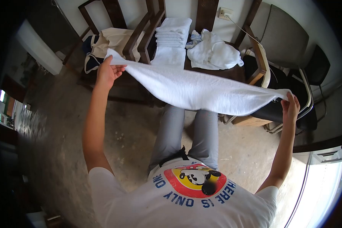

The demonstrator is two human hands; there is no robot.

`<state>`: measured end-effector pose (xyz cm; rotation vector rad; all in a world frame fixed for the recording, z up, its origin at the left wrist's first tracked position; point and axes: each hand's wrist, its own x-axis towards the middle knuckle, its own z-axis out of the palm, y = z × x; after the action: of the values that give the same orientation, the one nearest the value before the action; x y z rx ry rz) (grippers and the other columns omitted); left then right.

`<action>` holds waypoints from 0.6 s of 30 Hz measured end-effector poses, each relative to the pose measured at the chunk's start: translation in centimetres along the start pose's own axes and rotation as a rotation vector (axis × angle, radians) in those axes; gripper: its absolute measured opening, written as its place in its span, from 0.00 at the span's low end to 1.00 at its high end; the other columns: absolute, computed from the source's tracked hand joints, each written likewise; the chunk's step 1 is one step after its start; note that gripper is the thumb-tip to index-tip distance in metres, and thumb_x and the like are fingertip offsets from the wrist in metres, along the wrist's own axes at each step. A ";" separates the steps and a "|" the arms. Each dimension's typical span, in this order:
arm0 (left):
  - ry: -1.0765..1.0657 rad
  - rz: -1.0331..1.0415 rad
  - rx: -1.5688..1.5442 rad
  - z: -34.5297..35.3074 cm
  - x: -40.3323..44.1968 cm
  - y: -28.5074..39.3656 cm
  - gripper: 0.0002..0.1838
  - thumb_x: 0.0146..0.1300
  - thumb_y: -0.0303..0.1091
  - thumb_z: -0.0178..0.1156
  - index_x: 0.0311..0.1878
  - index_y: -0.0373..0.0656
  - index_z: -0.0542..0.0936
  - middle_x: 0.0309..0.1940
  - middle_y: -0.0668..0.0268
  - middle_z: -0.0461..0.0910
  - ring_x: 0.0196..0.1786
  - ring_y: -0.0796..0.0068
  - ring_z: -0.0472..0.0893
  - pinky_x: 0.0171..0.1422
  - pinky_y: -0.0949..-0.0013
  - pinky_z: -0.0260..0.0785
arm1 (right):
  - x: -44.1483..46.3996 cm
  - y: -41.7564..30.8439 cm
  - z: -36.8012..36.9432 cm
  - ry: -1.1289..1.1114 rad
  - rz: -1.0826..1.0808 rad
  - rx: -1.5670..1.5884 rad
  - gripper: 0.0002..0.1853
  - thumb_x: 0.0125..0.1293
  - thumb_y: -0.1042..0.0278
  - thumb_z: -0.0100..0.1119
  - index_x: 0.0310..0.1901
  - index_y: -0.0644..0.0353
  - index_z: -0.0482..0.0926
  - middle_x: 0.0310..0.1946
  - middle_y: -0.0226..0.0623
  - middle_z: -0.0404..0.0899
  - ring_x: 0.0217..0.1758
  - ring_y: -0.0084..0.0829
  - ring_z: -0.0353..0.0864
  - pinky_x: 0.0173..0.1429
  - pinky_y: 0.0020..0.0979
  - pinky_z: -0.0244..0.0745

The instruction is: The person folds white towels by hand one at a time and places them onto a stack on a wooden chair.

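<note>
A white towel (201,88) hangs stretched in the air between my two hands, its lower edge sagging above my knees. My left hand (108,72) pinches one corner, at the upper left. At the right, the opposite corner is gripped by my right hand (291,106). Behind the towel, a stack of folded white towels (173,32) rests on a wooden chair. Another white towel (168,56) lies flat in front of that stack, partly hidden by the held one. To its right sits a crumpled heap of white cloth (214,51).
Cream and navy fabric (112,41) lies on the wooden chair at the left. A wooden armrest (257,74) stands near my right hand, with a black metal-framed chair (307,91) beyond it. A cable runs from a wall socket (225,14). A cardboard box (250,121) is on the concrete floor.
</note>
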<state>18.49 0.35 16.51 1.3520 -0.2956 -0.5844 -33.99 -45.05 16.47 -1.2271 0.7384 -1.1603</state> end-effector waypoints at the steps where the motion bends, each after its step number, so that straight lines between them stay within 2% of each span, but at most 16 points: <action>1: 0.002 -0.004 0.017 0.0 0.5 0.5 0.24 0.69 0.50 0.44 0.47 0.34 0.73 0.36 0.53 0.82 0.31 0.71 0.79 0.36 0.71 0.70 | 0.9 -0.3 0.2 0.002 -0.020 0.006 0.06 0.62 0.72 0.61 0.40 0.62 0.78 0.28 0.31 0.79 0.28 0.21 0.81 0.32 0.21 0.82; 5: 0.124 0.044 0.089 0.3 1.8 4.2 0.26 0.67 0.52 0.46 0.45 0.33 0.75 0.36 0.51 0.83 0.33 0.71 0.81 0.38 0.72 0.71 | 4.5 -2.1 1.3 -0.063 -0.107 0.078 0.07 0.64 0.74 0.59 0.42 0.63 0.78 0.34 0.32 0.79 0.34 0.23 0.82 0.39 0.25 0.84; 9: 0.289 0.014 0.110 -0.9 4.1 7.7 0.19 0.63 0.43 0.52 0.39 0.31 0.76 0.33 0.50 0.83 0.30 0.66 0.83 0.31 0.73 0.73 | 6.8 -4.4 3.3 -0.157 -0.180 0.119 0.08 0.65 0.75 0.58 0.45 0.65 0.78 0.36 0.34 0.80 0.38 0.27 0.82 0.45 0.29 0.85; 11: 0.433 0.170 0.051 -1.6 4.8 8.8 0.15 0.61 0.36 0.54 0.38 0.29 0.76 0.31 0.50 0.82 0.29 0.64 0.84 0.27 0.73 0.74 | 7.4 -6.5 4.3 -0.149 -0.240 0.153 0.09 0.65 0.75 0.58 0.46 0.66 0.78 0.38 0.35 0.80 0.39 0.28 0.83 0.45 0.29 0.85; 12: 0.436 0.198 -0.024 -1.9 4.9 9.2 0.13 0.62 0.33 0.54 0.38 0.28 0.75 0.29 0.51 0.82 0.29 0.64 0.84 0.27 0.73 0.74 | 7.5 -7.2 4.4 -0.169 -0.283 0.170 0.10 0.65 0.75 0.58 0.47 0.68 0.78 0.40 0.37 0.80 0.41 0.28 0.83 0.47 0.30 0.84; 15: 0.537 0.262 0.036 -1.8 4.0 8.7 0.13 0.63 0.34 0.52 0.37 0.29 0.75 0.28 0.51 0.81 0.26 0.64 0.84 0.25 0.73 0.73 | 7.1 -6.3 4.9 -0.137 -0.232 0.086 0.10 0.65 0.76 0.58 0.47 0.67 0.78 0.41 0.38 0.81 0.43 0.28 0.82 0.51 0.30 0.83; 18: 0.525 0.164 -0.004 -2.7 4.3 7.7 0.15 0.64 0.36 0.51 0.33 0.30 0.75 0.26 0.53 0.81 0.24 0.65 0.83 0.22 0.73 0.71 | 6.3 -6.8 4.7 -0.084 -0.241 0.095 0.10 0.65 0.76 0.58 0.47 0.67 0.79 0.43 0.38 0.81 0.44 0.28 0.82 0.52 0.30 0.83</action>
<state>25.15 1.05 22.90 1.4095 0.0233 -0.0813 -29.65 -49.06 24.99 -1.3017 0.4761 -1.3166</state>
